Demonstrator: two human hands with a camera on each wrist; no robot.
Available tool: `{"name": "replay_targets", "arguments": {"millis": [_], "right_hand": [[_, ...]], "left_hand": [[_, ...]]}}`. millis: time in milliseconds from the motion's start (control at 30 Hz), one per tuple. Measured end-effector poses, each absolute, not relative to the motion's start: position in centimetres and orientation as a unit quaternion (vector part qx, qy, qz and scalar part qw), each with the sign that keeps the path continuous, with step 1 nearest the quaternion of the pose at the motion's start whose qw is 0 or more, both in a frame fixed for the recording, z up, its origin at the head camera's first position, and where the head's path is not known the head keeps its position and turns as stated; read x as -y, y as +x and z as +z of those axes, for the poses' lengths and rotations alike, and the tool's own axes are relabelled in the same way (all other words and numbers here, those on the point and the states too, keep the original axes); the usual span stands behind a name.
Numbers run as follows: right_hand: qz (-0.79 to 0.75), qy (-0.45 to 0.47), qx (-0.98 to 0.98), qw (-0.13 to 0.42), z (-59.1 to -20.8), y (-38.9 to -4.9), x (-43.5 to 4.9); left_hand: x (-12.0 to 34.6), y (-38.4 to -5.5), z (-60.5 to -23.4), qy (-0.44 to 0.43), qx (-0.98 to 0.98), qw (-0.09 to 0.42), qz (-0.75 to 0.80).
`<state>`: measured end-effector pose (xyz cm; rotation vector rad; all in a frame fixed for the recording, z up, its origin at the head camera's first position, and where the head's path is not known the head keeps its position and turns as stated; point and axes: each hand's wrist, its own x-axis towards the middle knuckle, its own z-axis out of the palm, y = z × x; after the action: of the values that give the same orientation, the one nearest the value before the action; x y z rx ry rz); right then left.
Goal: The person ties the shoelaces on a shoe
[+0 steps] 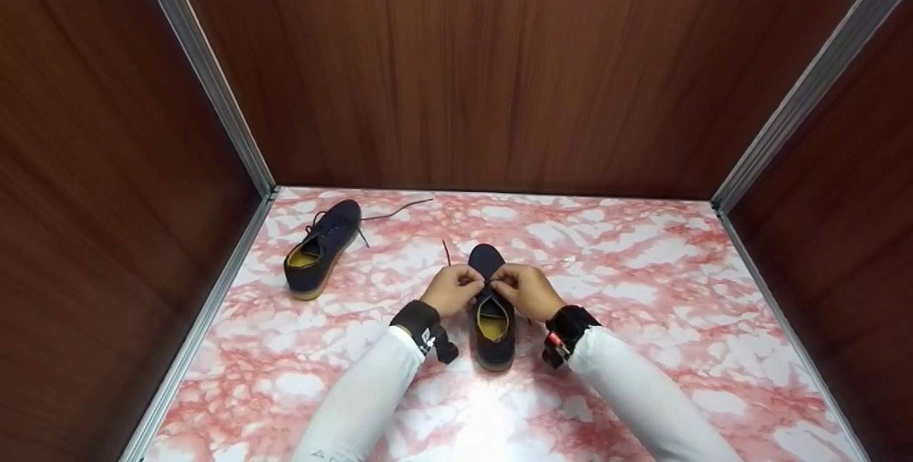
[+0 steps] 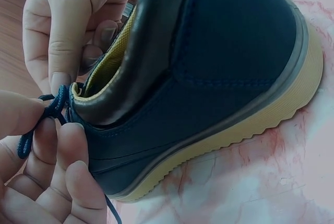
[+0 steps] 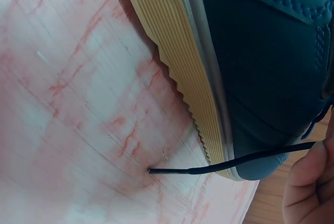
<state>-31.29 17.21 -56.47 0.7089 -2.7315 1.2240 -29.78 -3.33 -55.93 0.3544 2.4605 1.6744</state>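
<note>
A dark navy shoe (image 1: 487,257) with a yellow lining stands between my hands, its toe facing away from me. From its left side my left hand (image 1: 449,292) pinches the dark shoelace (image 2: 60,101) between thumb and fingers. Opposite, my right hand (image 1: 533,294) pinches the lace too, its thumb tip right at a loop above the shoe's opening in the left wrist view. In the right wrist view, a free lace end (image 3: 250,156) extends from the right fingers (image 3: 305,174) past the shoe's ribbed tan sole (image 3: 177,57).
A matching shoe (image 1: 342,216) stands at the back left, with laces trailing to its right. The red-and-white marbled surface (image 1: 642,291) is bounded by brown wood-grain panels (image 1: 485,70) with metal edge strips (image 1: 214,77).
</note>
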Motion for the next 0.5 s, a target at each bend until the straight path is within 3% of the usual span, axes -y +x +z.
{"name": "replay_targets", "arguments": {"millis": [500], "right_hand": [[0.398, 0.189, 0.897, 0.027, -56.7, -31.07, -17.05]], "left_hand": [[3.58, -29.78, -55.89, 0.086, -0.789, 0.071, 0.605]]}}
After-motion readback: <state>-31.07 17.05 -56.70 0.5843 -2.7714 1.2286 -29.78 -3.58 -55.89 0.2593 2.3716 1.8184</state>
